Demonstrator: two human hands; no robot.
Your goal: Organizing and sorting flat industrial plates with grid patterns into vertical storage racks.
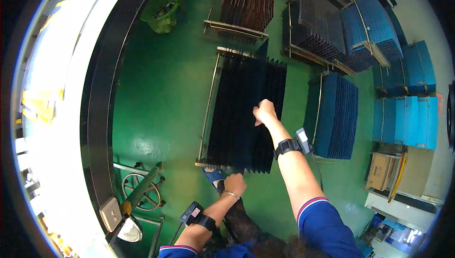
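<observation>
In front of me stands a metal rack (209,111) filled with thin black panels (232,101) set on edge, side by side. Over the row's right part, my right hand (265,111) is closed on the upper edge of a dark panel (256,75). At the rack's near end my left hand (234,185) is closed at that panel's near corner. Its fingertips are turned away, so the grip itself is partly hidden. Strapped to each forearm is a small black device, the right one (293,145) and the left one (195,215).
Another rack of brown panels (246,2) stands beyond. Blue panel racks (334,116) and dark stacks (322,18) line the right. A green waste basket (161,14) sits far left. A long bright bench with a black edge (97,92) and a wheeled stool (142,187) are left.
</observation>
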